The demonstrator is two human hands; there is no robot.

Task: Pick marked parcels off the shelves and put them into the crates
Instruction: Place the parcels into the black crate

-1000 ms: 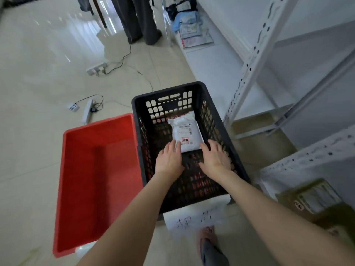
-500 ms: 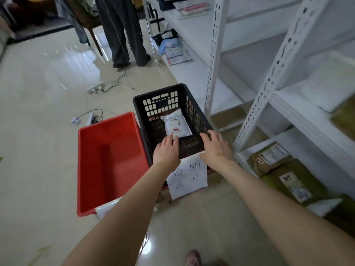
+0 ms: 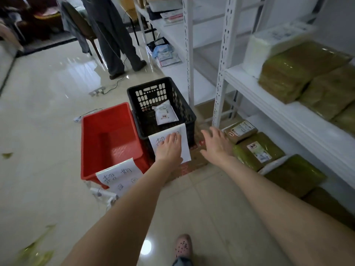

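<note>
Progress: one white parcel (image 3: pixel 165 114) lies in the black crate (image 3: pixel 184 104), just beyond the left hand (image 3: pixel 169 148); red crate (image 3: pixel 90 143) left of it holds none; wrapped parcels (image 3: pixel 258 150) wait shelved beside the right hand (image 3: pixel 217 144) | Parcel: long axis runs away from the hands, marked end nearer | Hands: both released, empty; left flat over the paper label (image 3: pixel 185 147).

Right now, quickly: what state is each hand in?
Left hand: open, over the paper label, holding nothing.
Right hand: open, fingers spread, holding nothing.
</note>
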